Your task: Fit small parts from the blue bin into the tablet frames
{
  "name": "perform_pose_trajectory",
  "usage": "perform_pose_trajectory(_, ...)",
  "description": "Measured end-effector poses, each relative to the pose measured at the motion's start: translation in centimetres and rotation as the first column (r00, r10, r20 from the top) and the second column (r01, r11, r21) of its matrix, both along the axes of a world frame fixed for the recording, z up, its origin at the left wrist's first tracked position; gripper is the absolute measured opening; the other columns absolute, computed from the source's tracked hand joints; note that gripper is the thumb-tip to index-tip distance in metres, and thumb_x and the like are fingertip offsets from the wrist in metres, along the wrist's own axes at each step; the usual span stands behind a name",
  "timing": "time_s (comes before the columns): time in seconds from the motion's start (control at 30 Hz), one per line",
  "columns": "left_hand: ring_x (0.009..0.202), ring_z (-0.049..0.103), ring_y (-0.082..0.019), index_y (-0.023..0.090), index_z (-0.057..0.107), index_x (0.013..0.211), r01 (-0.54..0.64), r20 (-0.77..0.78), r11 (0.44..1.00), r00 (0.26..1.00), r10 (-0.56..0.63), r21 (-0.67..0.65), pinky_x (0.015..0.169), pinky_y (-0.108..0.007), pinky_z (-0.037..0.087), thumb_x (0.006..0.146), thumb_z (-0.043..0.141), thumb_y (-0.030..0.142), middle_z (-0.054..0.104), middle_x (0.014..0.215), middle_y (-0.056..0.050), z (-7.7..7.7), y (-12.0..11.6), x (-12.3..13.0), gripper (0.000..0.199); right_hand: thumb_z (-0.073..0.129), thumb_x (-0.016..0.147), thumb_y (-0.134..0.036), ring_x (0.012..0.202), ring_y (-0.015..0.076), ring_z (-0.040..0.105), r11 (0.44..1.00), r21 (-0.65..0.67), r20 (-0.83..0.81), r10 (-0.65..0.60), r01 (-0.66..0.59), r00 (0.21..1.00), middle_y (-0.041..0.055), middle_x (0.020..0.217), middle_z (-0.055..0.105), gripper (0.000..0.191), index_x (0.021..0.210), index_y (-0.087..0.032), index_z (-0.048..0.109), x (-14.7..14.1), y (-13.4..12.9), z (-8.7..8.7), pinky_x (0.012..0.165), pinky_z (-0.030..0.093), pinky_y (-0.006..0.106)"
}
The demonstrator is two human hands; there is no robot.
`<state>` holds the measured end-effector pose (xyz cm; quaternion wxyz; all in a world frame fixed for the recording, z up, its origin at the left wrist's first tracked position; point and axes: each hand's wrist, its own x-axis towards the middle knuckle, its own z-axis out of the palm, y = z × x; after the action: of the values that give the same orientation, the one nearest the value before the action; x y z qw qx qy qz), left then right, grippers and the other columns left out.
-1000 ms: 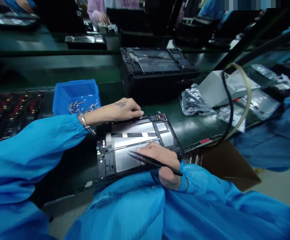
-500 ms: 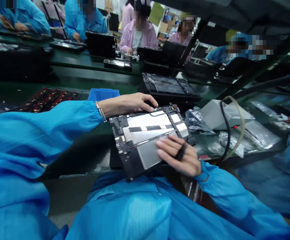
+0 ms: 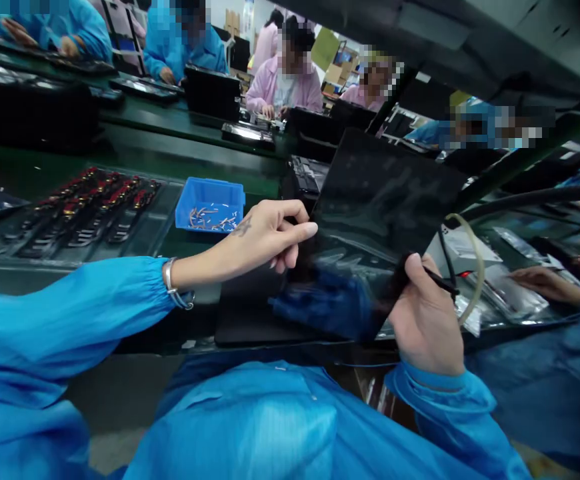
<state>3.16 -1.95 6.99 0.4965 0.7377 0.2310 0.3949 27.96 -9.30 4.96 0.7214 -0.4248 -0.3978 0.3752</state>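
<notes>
As seen from above, a dark green counter (image 3: 180, 153), smooth and faintly glossy, with co-workers (image 3: 303, 80) in pink and blue smocks along the far side. At its far left, a long, dark boxy stack (image 3: 25, 113). Above the near edge, right of the middle, a black panel (image 3: 375, 200), thin, flat and straight-edged, tilted steeply, its mirror-like face streaked with pale glare and a blurred blue sleeve reflection. Below and partly behind, near the near edge, a matte black slab (image 3: 250, 313) with a rounded corner. Toward the left end, rows of red-and-black parts (image 3: 113, 193) with gold-coloured spots and shiny dark strips, on a clear-looking sheet. Behind the panel's left edge, a black stack (image 3: 303, 175), mostly covered. Toward the right end, a pale angular box (image 3: 465, 250), its small dark marking unreadable, with a red light; beside it, crinkled clear bags (image 3: 515, 293) and a cream hose (image 3: 480, 267), looped. Between parts and panel, a blue plastic bin (image 3: 210, 200) holding thin brown and white slivers.

Right hand (image 3: 430, 313): closed, gripping the panel's lower right corner, plus a slim black tool (image 3: 440, 280). Left hand (image 3: 295, 233): fingers curled beside the panel's left edge, thumb extended; contact or pinch impossible to tell. On that wrist, a shiny silver-coloured bracelet (image 3: 171, 283).
</notes>
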Motion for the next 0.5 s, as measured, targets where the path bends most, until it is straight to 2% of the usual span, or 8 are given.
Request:
perform_pose_trajectory(0.13,0.041,0.057,-0.009,0.016,0.048,0.076,-0.002,0.088,0.98,0.996,0.02,-0.2,0.038,-0.011,0.04,0.107,0.058,0.034,0.065,0.056,-0.001,-1.0,0.0,0.5,0.036,0.078,0.082,-0.024,0.121,0.02,0.067,0.996,-0.047,-0.023,0.071,-0.072,0.997,-0.0008,0.113,0.075,0.014,0.095,-0.024,0.073,-0.7,-0.6,-0.4,0.117,0.047,0.04)
perform_pose_trajectory(0.23,0.04,0.057,-0.009,0.016,0.046,0.072,-0.003,0.092,0.954,0.995,0.033,-0.3,0.038,-0.011,0.038,0.109,0.052,0.028,0.065,0.056,-0.003,-1.7,0.1,0.8,0.04,0.078,0.081,-0.022,0.126,0.0227,0.065,0.994,-0.079,-0.017,0.078,-0.079,0.997,0.0009,0.122,0.075,0.021,0.101,-0.024,0.074,-1.0,-0.8,-0.5,0.117,0.049,0.044)
perform_pose_trajectory(0.37,0.039,0.054,-0.007,0.015,0.046,0.069,-0.028,0.068,0.917,0.996,0.06,-0.398,0.037,-0.011,0.036,0.109,0.052,0.025,0.063,0.055,-0.003,-2.0,0.4,0.9,0.042,0.08,0.08,-0.028,0.128,0.0254,0.065,0.983,-0.172,-0.015,0.062,-0.064,0.998,0.0026,0.123,0.075,0.027,0.106,-0.024,0.074,-0.5,-0.5,-0.9,0.115,0.05,0.049)
perform_pose_trajectory(0.5,0.038,0.052,-0.006,0.015,0.045,0.068,-0.056,0.037,0.884,0.996,0.083,-0.464,0.037,-0.011,0.035,0.109,0.051,0.025,0.062,0.053,-0.003,-2.0,0.6,1.2,0.043,0.077,0.083,-0.039,0.125,0.0266,0.067,0.978,-0.183,0.088,0.116,-0.098,0.989,0.0004,0.12,0.076,0.03,0.11,-0.028,0.073,0.1,0.0,-1.7,0.112,0.052,0.055)
